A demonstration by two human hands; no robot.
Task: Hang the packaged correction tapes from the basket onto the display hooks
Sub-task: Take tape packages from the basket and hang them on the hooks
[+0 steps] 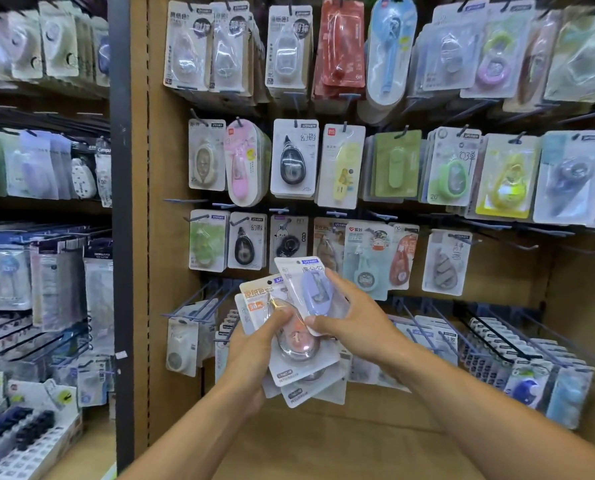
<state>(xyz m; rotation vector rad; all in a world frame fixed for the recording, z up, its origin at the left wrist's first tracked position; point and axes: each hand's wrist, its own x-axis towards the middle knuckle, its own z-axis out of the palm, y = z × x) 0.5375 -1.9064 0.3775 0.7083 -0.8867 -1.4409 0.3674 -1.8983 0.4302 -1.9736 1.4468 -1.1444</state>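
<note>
**Now: a fan of packs held before the hooks**

Far left of the frame, dim shelves [43, 209] carry rows of hanging stationery packs, with a white box [29, 445] of dark pieces at lower left. A dark upright post [121, 202] divides them from the brown display board [171, 237].

At centre, the left hand [254, 344] holds a fanned stack [303, 368] of correction tape packs; its grip is closed round them, thumb pressed on the front pack, which shows a peach-pink tape under a clear blister. Just to the right, the right hand [351, 313] pinches a single pack with a lilac tape [315, 289], thumb on the lower edge and fingers curled behind, the pack tilted and overlapping the top of the stack. Both hands are held in front of the board, below its third row.

Across the board, filled hooks show tapes in many colours: a pink one [242, 164] and a black one [293, 164] in the second row, green [453, 178] and yellow [507, 181] ones further right. At lower centre-left, bare hooks [199, 299] jut out above a white pack [182, 344]. At lower right, long hooks [490, 334] slope down, loaded with packs, a blue tape [528, 389] at the front.
</note>
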